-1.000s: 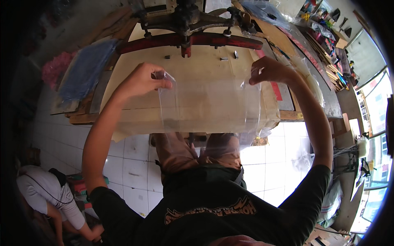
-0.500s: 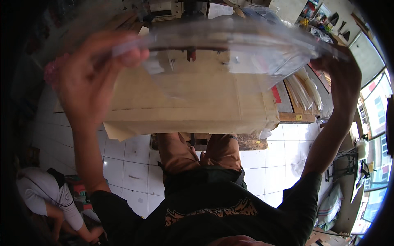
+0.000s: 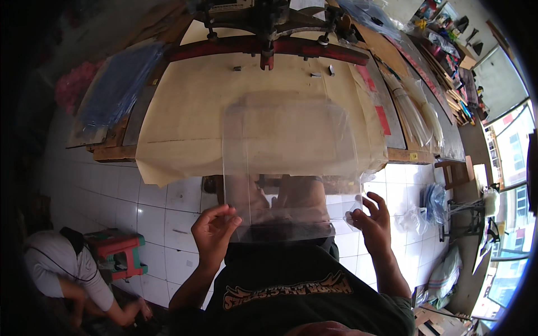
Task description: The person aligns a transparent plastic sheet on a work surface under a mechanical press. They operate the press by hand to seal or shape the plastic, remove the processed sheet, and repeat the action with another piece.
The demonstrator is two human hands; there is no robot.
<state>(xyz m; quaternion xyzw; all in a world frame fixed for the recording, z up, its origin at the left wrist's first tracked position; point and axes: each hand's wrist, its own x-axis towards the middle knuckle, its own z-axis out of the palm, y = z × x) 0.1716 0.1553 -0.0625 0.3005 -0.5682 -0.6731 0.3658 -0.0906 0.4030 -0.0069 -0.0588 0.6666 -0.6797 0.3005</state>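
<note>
Pinching the clear plastic sheet (image 3: 288, 162) at its near corner, the left hand (image 3: 214, 232) alone holds it; the right hand (image 3: 374, 221), spread beside the other corner, could let it sag onto the desk (image 3: 185, 112).

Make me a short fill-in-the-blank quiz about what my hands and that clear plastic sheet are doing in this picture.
1. The left hand grips the lower left corner of a clear ____ sheet.
2. The right hand is at the sheet's lower ____ corner.
3. Past the sheet lies a work table covered with ____ paper.
4. The floor under the table is laid with white ____.

Missing words: plastic; right; brown; tiles
</note>
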